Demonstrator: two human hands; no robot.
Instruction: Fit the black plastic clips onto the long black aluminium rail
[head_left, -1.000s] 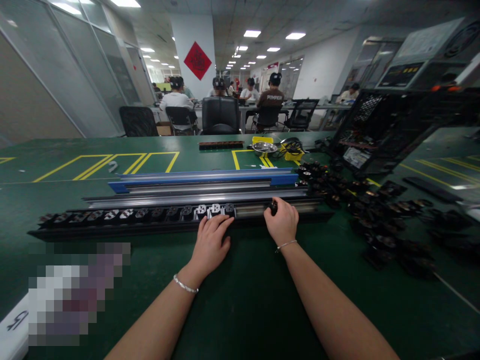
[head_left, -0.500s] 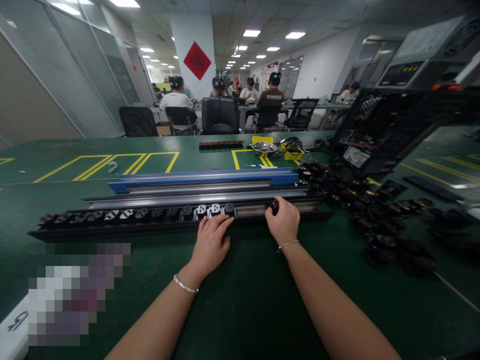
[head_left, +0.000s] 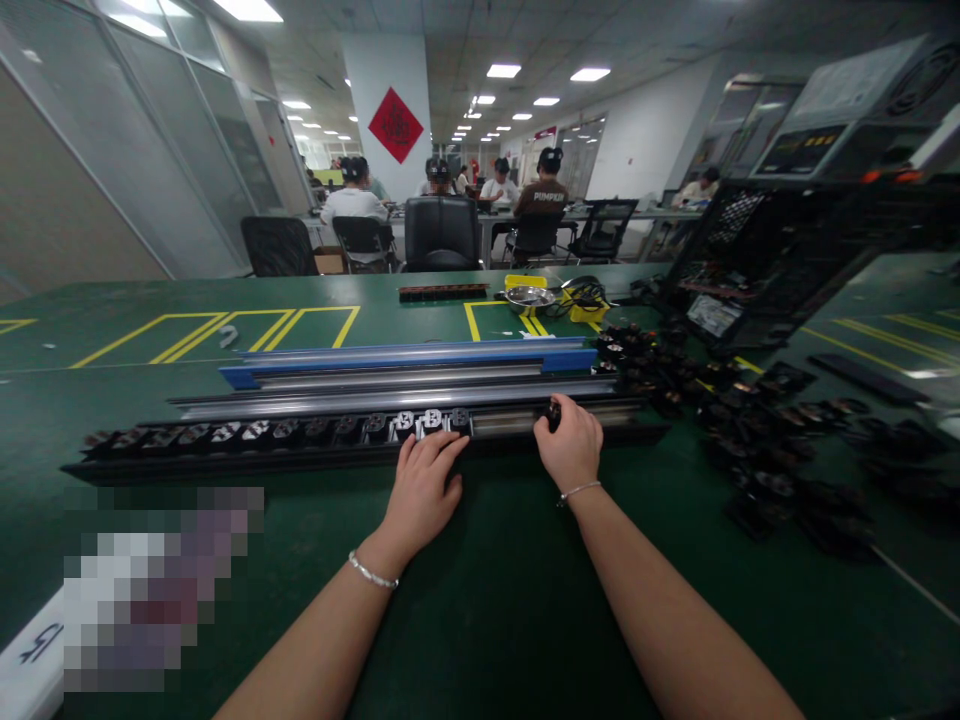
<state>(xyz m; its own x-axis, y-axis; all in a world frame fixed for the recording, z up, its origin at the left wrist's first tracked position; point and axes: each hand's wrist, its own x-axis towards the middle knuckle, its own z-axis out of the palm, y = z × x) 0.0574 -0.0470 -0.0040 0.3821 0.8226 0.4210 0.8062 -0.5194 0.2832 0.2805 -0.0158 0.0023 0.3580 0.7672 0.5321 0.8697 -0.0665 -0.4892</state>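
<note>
A long black metal channel (head_left: 247, 468) lies across the table before me. A row of black socket modules (head_left: 256, 430) fills its left and middle part; bare metal shows inside farther right. My left hand (head_left: 426, 485) rests with fingers stretched out over the channel's front edge, touching near the last modules of the row. Over the bare stretch, my right hand (head_left: 571, 448) pinches a small black socket module (head_left: 553, 412), partly hidden by the fingers. A gap separates that module from the row.
Behind the channel lie more metal rails (head_left: 390, 397) and a blue rail (head_left: 405, 360). Loose black modules (head_left: 772, 480) are heaped at right, beside an open computer case (head_left: 720, 270). A metal bowl (head_left: 529, 297) stands farther back. A white package (head_left: 37, 640) lies front left. People sit beyond.
Both hands hold nearly the same pose over the channel. The whole view has shifted very slightly.
</note>
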